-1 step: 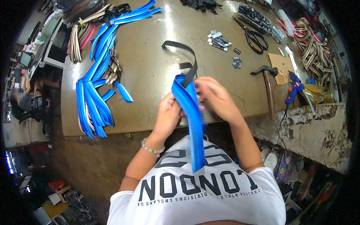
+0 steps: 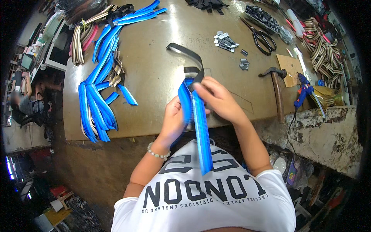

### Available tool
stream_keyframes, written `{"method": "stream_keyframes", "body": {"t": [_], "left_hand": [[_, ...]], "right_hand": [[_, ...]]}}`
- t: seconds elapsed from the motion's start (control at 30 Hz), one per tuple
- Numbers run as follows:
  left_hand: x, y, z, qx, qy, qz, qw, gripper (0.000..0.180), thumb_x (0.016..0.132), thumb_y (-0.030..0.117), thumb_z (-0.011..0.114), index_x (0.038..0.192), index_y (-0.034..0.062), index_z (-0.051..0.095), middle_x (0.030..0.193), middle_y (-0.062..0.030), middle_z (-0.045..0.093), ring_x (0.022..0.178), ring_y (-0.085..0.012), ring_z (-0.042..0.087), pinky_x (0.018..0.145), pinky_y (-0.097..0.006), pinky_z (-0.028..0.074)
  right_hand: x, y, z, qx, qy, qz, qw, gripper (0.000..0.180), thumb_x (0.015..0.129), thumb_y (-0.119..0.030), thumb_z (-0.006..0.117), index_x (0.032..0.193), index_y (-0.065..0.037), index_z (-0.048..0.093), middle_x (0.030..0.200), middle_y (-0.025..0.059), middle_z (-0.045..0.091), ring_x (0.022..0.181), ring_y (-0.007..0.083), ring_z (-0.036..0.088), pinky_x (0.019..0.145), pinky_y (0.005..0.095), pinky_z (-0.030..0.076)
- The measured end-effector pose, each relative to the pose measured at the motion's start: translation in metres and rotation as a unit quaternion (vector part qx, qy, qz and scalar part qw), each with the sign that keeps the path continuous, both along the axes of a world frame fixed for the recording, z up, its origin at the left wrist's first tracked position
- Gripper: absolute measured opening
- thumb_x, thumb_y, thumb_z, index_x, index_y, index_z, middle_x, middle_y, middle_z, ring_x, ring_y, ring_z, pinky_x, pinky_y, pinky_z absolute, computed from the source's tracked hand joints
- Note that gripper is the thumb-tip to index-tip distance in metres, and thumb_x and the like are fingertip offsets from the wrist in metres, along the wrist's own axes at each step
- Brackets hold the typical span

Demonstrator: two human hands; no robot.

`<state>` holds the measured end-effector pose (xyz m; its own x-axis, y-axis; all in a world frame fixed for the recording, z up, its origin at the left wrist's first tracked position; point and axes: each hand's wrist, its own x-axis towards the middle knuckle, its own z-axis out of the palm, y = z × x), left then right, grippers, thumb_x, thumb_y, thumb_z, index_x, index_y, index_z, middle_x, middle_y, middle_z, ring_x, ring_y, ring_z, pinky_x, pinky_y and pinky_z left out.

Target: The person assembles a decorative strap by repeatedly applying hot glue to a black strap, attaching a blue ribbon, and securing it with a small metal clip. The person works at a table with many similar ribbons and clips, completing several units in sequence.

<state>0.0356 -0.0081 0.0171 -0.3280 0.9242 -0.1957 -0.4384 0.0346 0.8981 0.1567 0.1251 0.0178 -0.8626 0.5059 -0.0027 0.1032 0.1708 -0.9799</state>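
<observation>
A blue webbing strap with lighter stripes (image 2: 203, 139) is folded between my hands at the table's near edge, its long tail hanging down in front of my shirt. A narrow black strap (image 2: 192, 55) curls up and away from the fold. My left hand (image 2: 174, 115) is closed round the strap's left side, partly hidden behind it. With the thumb on top where black and blue meet, my right hand (image 2: 218, 98) pinches the strap; its other fingers are partly behind the webbing.
Blue straps (image 2: 94, 104) lie in a long bundle at the left. To the right are a hammer (image 2: 276, 92), black scissors (image 2: 263, 40), small labels (image 2: 226, 41), a blue glue gun (image 2: 303, 92) and striped straps (image 2: 322, 54). A person (image 2: 24, 102) sits at far left.
The blue strap has parted into two visible lengths below the fold, one swung left over my left hand. My right thumb has come onto the front of the strap.
</observation>
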Motion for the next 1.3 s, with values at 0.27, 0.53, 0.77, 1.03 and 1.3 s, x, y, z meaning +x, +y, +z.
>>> {"method": "stream_keyframes", "body": {"t": [0.27, 0.53, 0.77, 1.03, 1.3], "left_hand": [[-0.008, -0.011, 0.028, 0.032, 0.538, 0.168, 0.825, 0.019, 0.096, 0.007, 0.06, 0.109, -0.0059, 0.064, 0.095, -0.0204, 0.069, 0.09, -0.0301, 0.069, 0.077, -0.035, 0.054], [-0.031, 0.006, 0.013, -0.096, 0.413, 0.012, 0.905, 0.016, 0.091, 0.01, 0.068, 0.099, -0.004, 0.068, 0.089, -0.0197, 0.071, 0.079, -0.0279, 0.069, 0.072, -0.034, 0.053], [-0.027, 0.014, -0.001, -0.07, 0.525, 0.037, 0.847, 0.01, 0.087, 0.007, 0.069, 0.093, -0.0013, 0.069, 0.084, -0.0155, 0.068, 0.075, -0.0284, 0.065, 0.07, -0.04, 0.052], [-0.022, 0.016, -0.008, -0.064, 0.61, 0.052, 0.788, 0.009, 0.085, 0.006, 0.069, 0.091, -0.0014, 0.066, 0.085, -0.0167, 0.06, 0.073, -0.0313, 0.06, 0.068, -0.041, 0.049], [-0.018, 0.014, -0.004, -0.108, 0.601, 0.046, 0.791, 0.012, 0.087, 0.008, 0.066, 0.096, 0.003, 0.061, 0.094, -0.0155, 0.062, 0.089, -0.0362, 0.061, 0.076, -0.046, 0.049]], "right_hand": [[-0.014, 0.016, -0.01, -0.05, -0.072, 0.056, 0.995, 0.036, 0.094, -0.027, 0.069, 0.07, -0.003, 0.057, 0.066, -0.0068, 0.044, 0.062, 0.003, 0.038, 0.053, 0.0241, 0.031], [-0.023, 0.041, -0.006, -0.206, -0.146, 0.133, 0.958, 0.032, 0.09, -0.035, 0.073, 0.083, -0.004, 0.071, 0.072, -0.0055, 0.059, 0.067, 0.0035, 0.048, 0.059, 0.0246, 0.038], [-0.027, 0.029, 0.016, -0.031, 0.046, 0.05, 0.997, 0.059, 0.079, -0.011, 0.077, 0.134, -0.007, 0.055, 0.137, 0.0124, 0.051, 0.13, 0.0224, 0.043, 0.1, 0.0367, 0.045], [-0.066, 0.03, -0.011, 0.097, -0.117, -0.051, 0.987, 0.043, 0.078, -0.019, 0.075, 0.114, 0.002, 0.064, 0.11, 0.0165, 0.067, 0.087, 0.0312, 0.067, 0.076, 0.0403, 0.054], [-0.063, 0.025, 0.012, 0.208, 0.054, -0.026, 0.976, 0.018, 0.081, -0.013, 0.064, 0.096, -0.003, 0.067, 0.095, 0.0153, 0.067, 0.088, 0.0328, 0.064, 0.081, 0.0407, 0.052]]}}
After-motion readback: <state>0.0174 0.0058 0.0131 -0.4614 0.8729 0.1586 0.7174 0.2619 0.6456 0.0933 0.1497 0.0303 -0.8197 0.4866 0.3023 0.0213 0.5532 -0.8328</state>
